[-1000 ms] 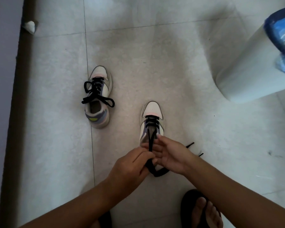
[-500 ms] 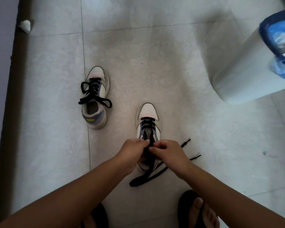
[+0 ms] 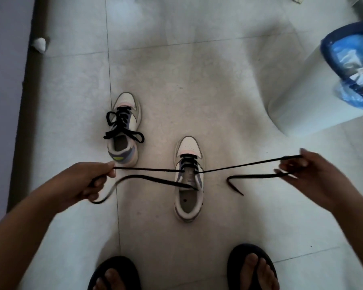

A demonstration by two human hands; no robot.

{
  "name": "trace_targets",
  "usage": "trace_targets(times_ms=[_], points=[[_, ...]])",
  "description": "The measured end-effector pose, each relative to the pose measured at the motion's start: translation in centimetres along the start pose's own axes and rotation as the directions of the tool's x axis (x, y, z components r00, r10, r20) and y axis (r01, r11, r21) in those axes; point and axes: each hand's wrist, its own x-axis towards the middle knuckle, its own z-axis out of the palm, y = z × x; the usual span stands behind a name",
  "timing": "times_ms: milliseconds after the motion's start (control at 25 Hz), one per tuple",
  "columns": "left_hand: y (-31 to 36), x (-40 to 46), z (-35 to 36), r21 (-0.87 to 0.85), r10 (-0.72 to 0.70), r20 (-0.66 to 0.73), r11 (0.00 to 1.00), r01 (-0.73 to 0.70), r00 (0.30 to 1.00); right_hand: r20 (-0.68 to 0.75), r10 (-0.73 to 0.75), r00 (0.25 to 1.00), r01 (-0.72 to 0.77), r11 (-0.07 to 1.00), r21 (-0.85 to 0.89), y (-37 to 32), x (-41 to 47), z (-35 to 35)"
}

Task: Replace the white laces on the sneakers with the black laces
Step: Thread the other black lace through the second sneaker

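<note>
The left hand (image 3: 86, 181) grips one run of the black lace (image 3: 147, 169) and the right hand (image 3: 308, 174) pinches the other run, both drawn out taut and nearly level from the near sneaker (image 3: 188, 178), which sits on the tiled floor (image 3: 197, 80) between the two hands. Only the front eyelets are threaded so far; the upper ones look bare. The loose tails droop, one looping under the left hand and across the shoe's mouth, the other trailing to the floor below the right.

Risks from here: pull unevenly and one end runs short for the remaining eyelets; pull too hard and the light, unweighted shoe may skid or tip. That slack tail lying over the opening could snag the next crossing.

Half a second ago both hands were bunched together over the tongue; now they are flung wide apart. The right hand is motion-blurred, so its exact finger hold is hard to read.

The far sneaker (image 3: 124, 130), beyond and left, is already laced black and bowed. A white bin with a blue liner (image 3: 314, 97) stands well to the right.
</note>
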Motion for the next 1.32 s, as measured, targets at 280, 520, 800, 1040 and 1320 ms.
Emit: trace_targets(times_ms=[280,520,800,1040,1320], points=[[-4.6,4.2,-4.8,0.465,-0.211,-0.367,0.802,0.375,0.906,0.207,-0.120,0.971,0.089,0.984,0.155,-5.8,-1.8,-4.5],[1.9,0.7,9.8,0.725,0.530,0.124,0.529,-0.441,0.839,0.292,-0.271,0.917,0.345,0.906,-0.246,-6.9,-4.9,7.2],[8.0,-5.6,15.3,0.011,0.717,0.152,0.687,-0.726,0.680,0.624,-0.260,0.737,0.670,0.404,-0.623,-3.9,-2.5,19.9],[8.7,-5.2,5.0,-0.541,0.490,-0.403,0.553,-0.633,0.773,0.545,0.318,0.776,0.605,-0.131,-0.786,6.6,5.3,15.0],[7.5,-4.8,-0.8,-0.660,0.410,-0.423,0.471,-0.585,0.808,0.572,0.170,0.802,0.583,-0.019,-0.812,8.8,6.7,14.8]])
